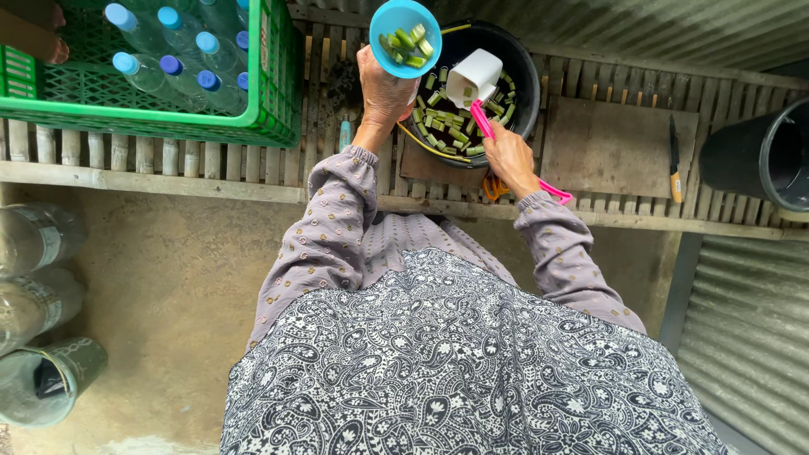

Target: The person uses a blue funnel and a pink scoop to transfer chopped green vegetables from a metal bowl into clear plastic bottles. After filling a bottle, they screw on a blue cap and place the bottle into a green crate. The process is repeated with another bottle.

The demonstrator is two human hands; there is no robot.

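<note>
View from the head, looking down past a paisley-printed grey garment to a slatted wooden counter [211, 160]. Right hand [508, 156] closed around the pink handle of a white plastic scoop [474, 76], whose long axis runs from the counter's near edge up and left into a round black bucket [527, 80] of dark liquid and floating cut green vegetable pieces [447, 126]; the scoop's cup sits tilted over the liquid. Left hand [383, 93] closed on the underside of a small round blue plastic bowl [405, 38] holding several green pieces, raised at the bucket's left rim, just beside the scoop. Farther left, a green plastic crate [270, 84] of clear bottles with blue caps. To the right, a flat wooden board [615, 147], a yellow-handled knife [674, 160], a second black bucket [758, 156]. On the floor at left, large clear plastic bottles [34, 270]; labels unreadable.
</note>
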